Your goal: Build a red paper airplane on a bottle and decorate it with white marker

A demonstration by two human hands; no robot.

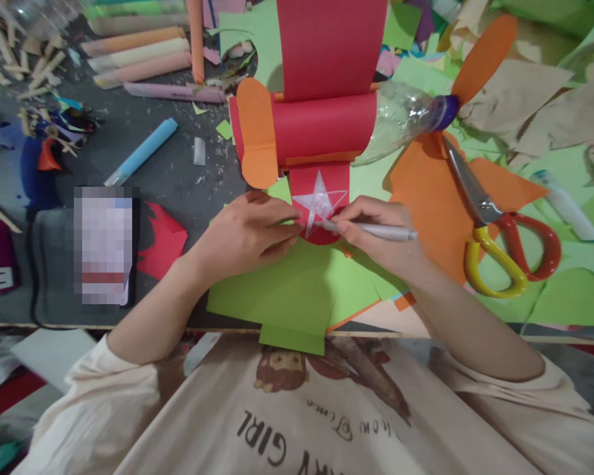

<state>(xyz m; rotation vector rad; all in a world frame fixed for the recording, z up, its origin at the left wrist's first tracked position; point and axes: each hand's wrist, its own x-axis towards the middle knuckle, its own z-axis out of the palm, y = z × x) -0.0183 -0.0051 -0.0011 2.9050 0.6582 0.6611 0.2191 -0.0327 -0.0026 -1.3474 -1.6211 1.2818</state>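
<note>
Paper scraps (165, 245) litter the tabletop (178, 181) — right hand (389, 255) grips slim marker (389, 231).

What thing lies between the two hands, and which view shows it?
The head view shows a red paper flap with a pale star between the left hand and right hand; the grey pen reaches in too.

Red bottle plane (324, 125), crosswise, partly filled star (320, 198) on wing (301, 178), silver marker (387, 231) over it
</note>
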